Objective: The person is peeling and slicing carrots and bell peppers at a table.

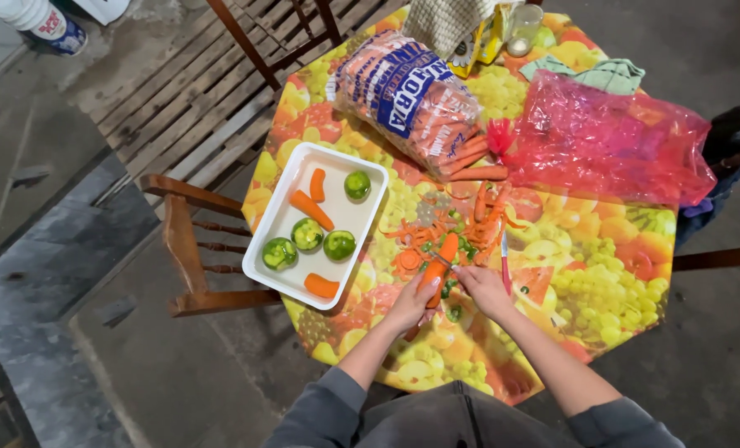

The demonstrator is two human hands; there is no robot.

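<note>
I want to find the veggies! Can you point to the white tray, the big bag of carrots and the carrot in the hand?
white tray (291,217), head view, bare floor of the tray.
bag of carrots (403,95), head view, middle of the bag.
carrot (445,251), head view, upper end beyond the left hand (413,300).

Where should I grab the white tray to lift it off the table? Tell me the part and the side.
Grip the white tray by the rims of its two short ends, one hand at each. It is a long rectangle lying on a slant, loaded with loose carrot pieces and green pepper pieces, so holding both ends should keep it level. The near corner overhangs the table edge, probably the easiest start.
</note>
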